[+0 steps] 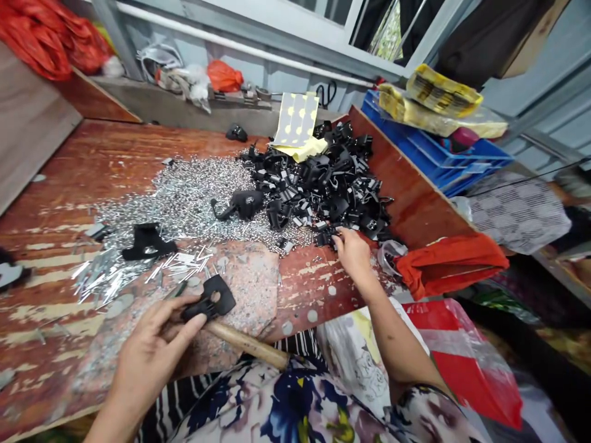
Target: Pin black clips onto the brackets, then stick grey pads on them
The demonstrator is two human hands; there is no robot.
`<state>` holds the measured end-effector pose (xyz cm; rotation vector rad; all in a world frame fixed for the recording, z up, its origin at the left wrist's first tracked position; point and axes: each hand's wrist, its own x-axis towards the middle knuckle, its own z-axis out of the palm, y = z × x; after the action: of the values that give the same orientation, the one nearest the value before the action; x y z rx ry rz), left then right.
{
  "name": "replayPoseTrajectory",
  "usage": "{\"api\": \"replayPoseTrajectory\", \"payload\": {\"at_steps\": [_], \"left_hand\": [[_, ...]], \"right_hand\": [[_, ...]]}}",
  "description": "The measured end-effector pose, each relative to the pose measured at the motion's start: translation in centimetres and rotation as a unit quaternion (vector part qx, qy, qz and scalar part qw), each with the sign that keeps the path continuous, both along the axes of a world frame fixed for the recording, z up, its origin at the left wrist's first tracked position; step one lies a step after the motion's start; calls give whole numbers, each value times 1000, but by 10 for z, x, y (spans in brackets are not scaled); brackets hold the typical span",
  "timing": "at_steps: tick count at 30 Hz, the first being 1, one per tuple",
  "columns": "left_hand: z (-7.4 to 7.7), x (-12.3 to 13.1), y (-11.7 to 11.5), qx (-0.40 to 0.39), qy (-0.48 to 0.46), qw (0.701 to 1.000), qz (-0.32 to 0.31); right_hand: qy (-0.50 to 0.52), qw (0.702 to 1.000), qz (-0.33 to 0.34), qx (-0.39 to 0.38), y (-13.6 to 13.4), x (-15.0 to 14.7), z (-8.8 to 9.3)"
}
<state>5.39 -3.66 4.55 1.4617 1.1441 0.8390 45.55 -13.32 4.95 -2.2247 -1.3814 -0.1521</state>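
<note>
My left hand (161, 344), thumb and fingers closed, grips a black plastic part (220, 296) that has a round hole in its flat plate. A wooden handle (249, 346) slants from beside that part toward my lap; its far end is hidden by the hand and part. Over a speckled stone slab (258, 277) the left hand is held. My right hand (353, 252) is at the near edge of a heap of black parts (323, 178), fingers curled on a small black part (324, 237); the fingertips are partly hidden.
A spread of small silvery pins (198, 184) lies left of the heap, with longer metal rods (180, 266) nearer me. A black bracket (148, 241) rests among them. Right of the wooden side board (415, 191) stand a blue crate (443, 166) and an orange cloth (452, 261).
</note>
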Motion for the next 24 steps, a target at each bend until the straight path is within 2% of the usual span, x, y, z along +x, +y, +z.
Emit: {"api": "replayPoseTrajectory", "payload": {"at_steps": [1,3,6,8,10,12,14,16,18,21,22,24], "left_hand": [[0,2,1,43,29,999,-12],[-3,5,3,113,84,989,-33],[-7,7,4,140,110,983,-43],[-7,5,1,116,110,987,-30],[-4,2,-5,59,80,995,5],[2,-1,-10,-15,22,997,67],[10,-2,-16,-90,-42,987,130],[17,2,-21,-170,-87,970,147],[24,10,-27,-244,-113,957,109],[30,27,-37,-280,-149,948,32],[31,33,-40,-273,-165,948,20],[32,41,-45,-247,-197,949,12]], "right_hand": [[-6,1000,-23,-9,-4,14,-7],[-10,999,-24,-21,-8,28,-19],[-11,1000,-6,-19,-6,29,-31],[-10,1000,-2,-3,-5,29,-34],[-10,1000,-3,19,-8,32,-32],[-10,999,-5,43,-10,35,-28],[-8,996,-10,84,-9,32,-21],[22,989,-10,145,-4,12,-12],[103,974,21,200,5,-25,-1],[232,939,164,195,18,-100,14],[249,926,221,178,21,-124,18],[251,909,291,163,25,-163,21]]}}
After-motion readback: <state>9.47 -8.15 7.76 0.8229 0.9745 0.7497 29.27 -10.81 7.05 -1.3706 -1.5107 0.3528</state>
